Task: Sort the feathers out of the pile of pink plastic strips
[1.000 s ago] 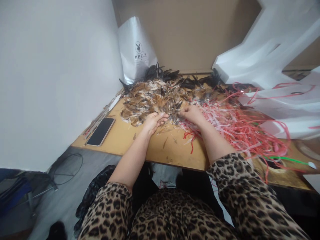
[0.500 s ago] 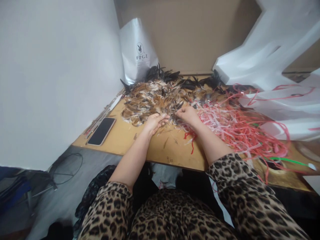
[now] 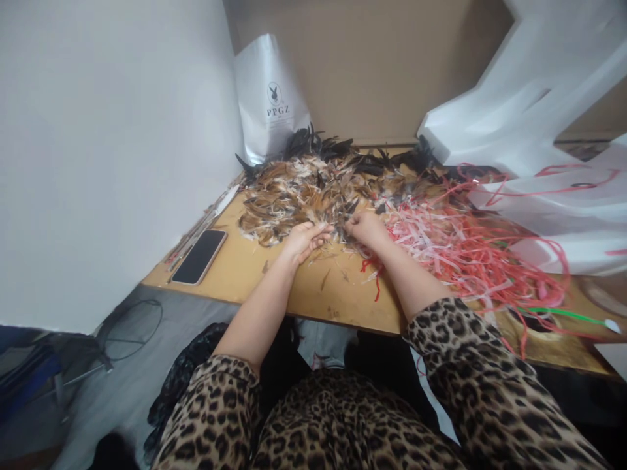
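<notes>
A heap of brown, white and black feathers (image 3: 313, 186) covers the back of the wooden table (image 3: 294, 287). My left hand (image 3: 302, 240) rests at the heap's near edge, fingers curled round a small bunch of feathers. My right hand (image 3: 366, 227) is close beside it, fingers pinched on feathers at the same spot. The two hands nearly touch. A tangle of red and pink strips (image 3: 460, 245) lies just right of my right hand.
A phone (image 3: 198, 256) lies face up at the table's left edge beside some thin sticks. A white paper bag (image 3: 268, 98) stands at the back against cardboard. White plastic bags (image 3: 533, 124) fill the right. A wall is close on the left.
My right hand has drawn left toward my left hand, closing the gap. The left hand has barely shifted.
</notes>
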